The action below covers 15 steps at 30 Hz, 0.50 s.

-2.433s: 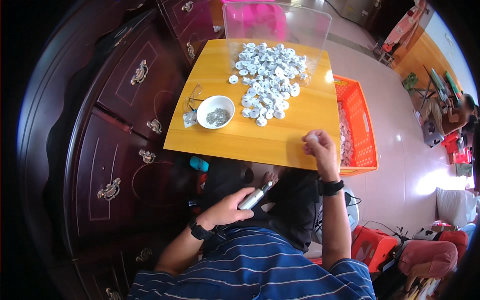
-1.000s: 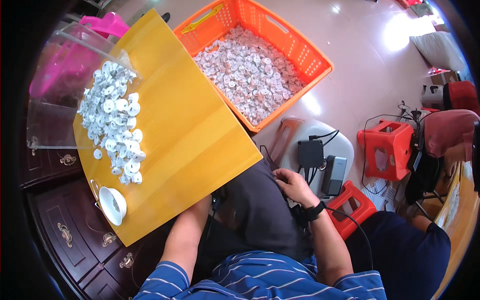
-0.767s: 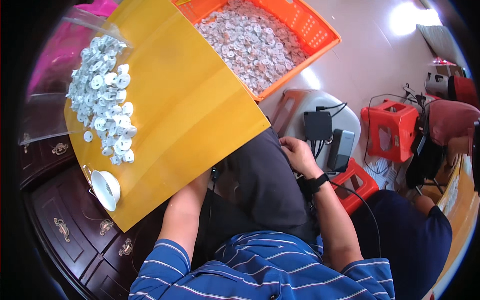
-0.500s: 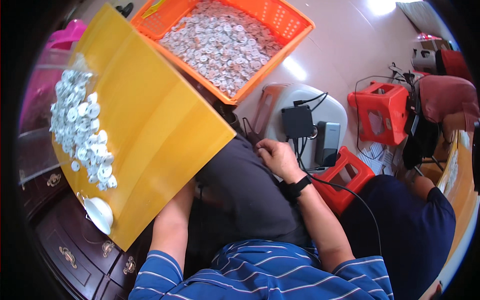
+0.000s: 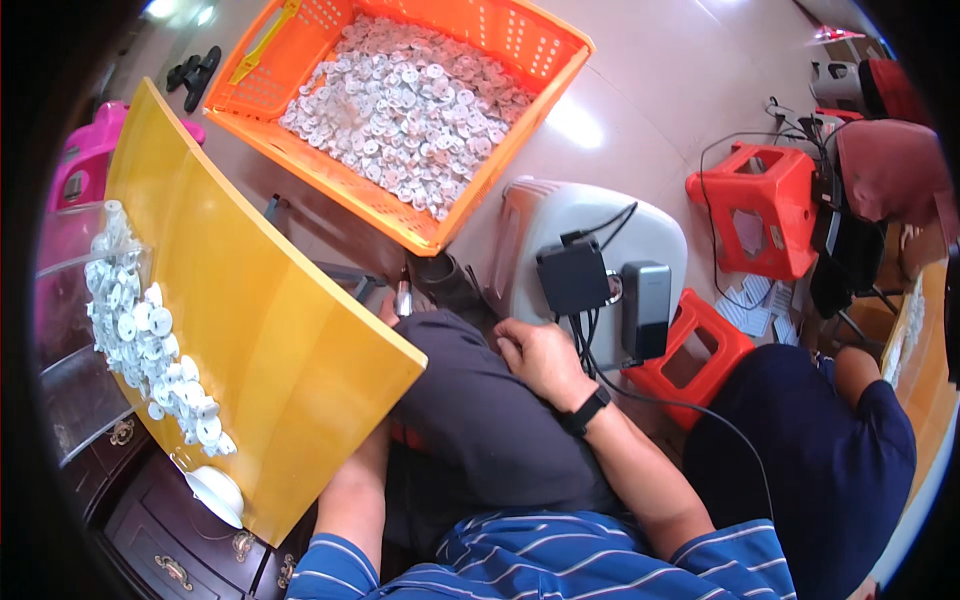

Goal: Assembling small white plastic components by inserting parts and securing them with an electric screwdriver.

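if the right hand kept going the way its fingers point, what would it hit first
The right hand rests on the dark trouser leg, fingers pointing up-left. Going on, it would probably first meet the dark shoe, then the orange basket of white discs; depth is hard to judge.

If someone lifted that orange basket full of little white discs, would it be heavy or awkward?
Probably heavy for its size: the orange basket is heaped with small white discs. Its thin perforated walls may flex under the load. If tilted, the loose discs would likely slide and spill, so a level, two-handed lift seems wise.
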Each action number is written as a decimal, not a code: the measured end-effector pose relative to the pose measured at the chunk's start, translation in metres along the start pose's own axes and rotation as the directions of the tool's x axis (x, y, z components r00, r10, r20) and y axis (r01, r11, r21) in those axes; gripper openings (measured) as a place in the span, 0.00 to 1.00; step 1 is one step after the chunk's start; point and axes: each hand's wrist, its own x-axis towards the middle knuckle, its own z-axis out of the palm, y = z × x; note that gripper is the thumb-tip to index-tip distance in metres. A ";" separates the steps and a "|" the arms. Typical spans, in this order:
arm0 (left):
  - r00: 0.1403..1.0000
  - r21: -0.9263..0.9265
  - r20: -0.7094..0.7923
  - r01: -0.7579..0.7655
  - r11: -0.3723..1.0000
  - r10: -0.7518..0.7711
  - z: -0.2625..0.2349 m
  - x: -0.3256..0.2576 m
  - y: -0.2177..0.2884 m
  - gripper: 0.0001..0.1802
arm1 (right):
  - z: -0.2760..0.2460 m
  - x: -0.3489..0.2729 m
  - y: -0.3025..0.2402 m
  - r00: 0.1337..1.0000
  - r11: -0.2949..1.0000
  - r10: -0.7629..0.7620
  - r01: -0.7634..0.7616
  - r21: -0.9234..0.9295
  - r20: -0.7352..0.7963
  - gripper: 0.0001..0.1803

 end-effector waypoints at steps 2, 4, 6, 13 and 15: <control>1.000 -0.028 -0.030 -0.008 1.000 0.007 -0.005 0.021 -0.001 0.53 | -0.003 0.000 0.000 1.000 1.000 0.009 -0.009 0.005 -0.006 0.10; 0.994 -0.012 -0.112 -0.003 1.000 0.001 -0.045 0.025 -0.040 0.54 | 0.000 -0.001 -0.013 0.999 0.997 -0.037 0.037 0.065 0.007 0.09; 0.983 0.001 -0.182 0.006 1.000 -0.005 -0.071 0.046 -0.074 0.55 | 0.008 0.000 -0.019 0.997 0.993 -0.069 0.066 0.095 0.027 0.09; 0.949 -0.066 -0.240 0.196 0.978 -0.206 -0.026 0.031 0.008 0.38 | -0.002 -0.001 -0.011 0.999 0.999 0.020 -0.019 -0.029 0.027 0.09; 0.937 -0.027 -0.257 0.239 0.971 -0.237 -0.027 0.026 0.008 0.39 | -0.001 -0.001 -0.012 1.000 1.000 0.012 -0.012 -0.023 0.018 0.09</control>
